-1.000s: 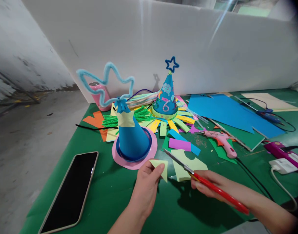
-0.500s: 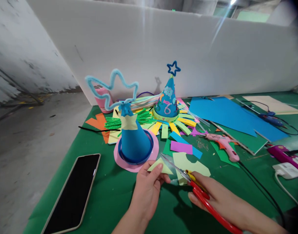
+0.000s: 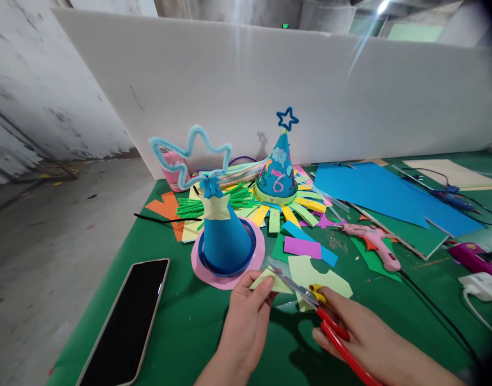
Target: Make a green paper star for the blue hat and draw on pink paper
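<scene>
My left hand (image 3: 249,311) pinches a small pale yellow-green piece of paper (image 3: 278,284) between thumb and fingers. In my right hand (image 3: 358,327) are red-handled scissors (image 3: 330,327), their blades parted at the paper's upper edge. Just beyond my left hand stands a blue paper cone hat (image 3: 225,241) with a pink brim, a yellow paper star and a large light-blue fuzzy star on top. A larger pale green sheet (image 3: 330,281) with a curved cut-out lies behind the scissors. Farther back is a decorated blue cone hat (image 3: 277,171) bearing a "6" and a dark-blue star.
A phone (image 3: 125,321) lies at the left table edge. To the right are a pink glue gun (image 3: 374,241) with its cord, a white plug (image 3: 481,286) and blue card (image 3: 370,187). Green pipe cleaners (image 3: 195,207) and a pink container (image 3: 175,174) sit behind the nearer hat.
The scissor blades have come closer to the small paper, now meeting its edge. The whole view has shifted slightly, with things appearing a little lower and to the right.
</scene>
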The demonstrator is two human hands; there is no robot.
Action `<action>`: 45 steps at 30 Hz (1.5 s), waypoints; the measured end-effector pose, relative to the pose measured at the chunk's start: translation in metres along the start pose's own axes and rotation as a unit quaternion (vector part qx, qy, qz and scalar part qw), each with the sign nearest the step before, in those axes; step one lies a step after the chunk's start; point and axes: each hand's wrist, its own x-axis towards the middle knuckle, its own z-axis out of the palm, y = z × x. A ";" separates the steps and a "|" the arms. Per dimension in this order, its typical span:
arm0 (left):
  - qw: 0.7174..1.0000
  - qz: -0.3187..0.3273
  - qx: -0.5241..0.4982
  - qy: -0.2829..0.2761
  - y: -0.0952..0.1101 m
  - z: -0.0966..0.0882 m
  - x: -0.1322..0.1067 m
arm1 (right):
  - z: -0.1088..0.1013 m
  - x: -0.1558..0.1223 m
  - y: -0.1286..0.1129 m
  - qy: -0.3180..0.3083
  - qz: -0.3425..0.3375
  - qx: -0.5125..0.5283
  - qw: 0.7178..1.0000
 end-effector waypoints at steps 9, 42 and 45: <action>1.000 -0.002 0.004 -0.001 -0.001 0.001 -0.001 | 0.005 0.002 0.001 0.022 -0.002 -0.003 1.000; 1.000 -0.012 0.008 0.012 -0.003 0.000 -0.001 | 0.013 0.005 0.002 0.035 -0.010 0.018 0.999; 1.000 -0.017 0.017 0.018 -0.004 0.000 -0.001 | 0.011 0.006 0.006 0.047 -0.011 0.014 0.999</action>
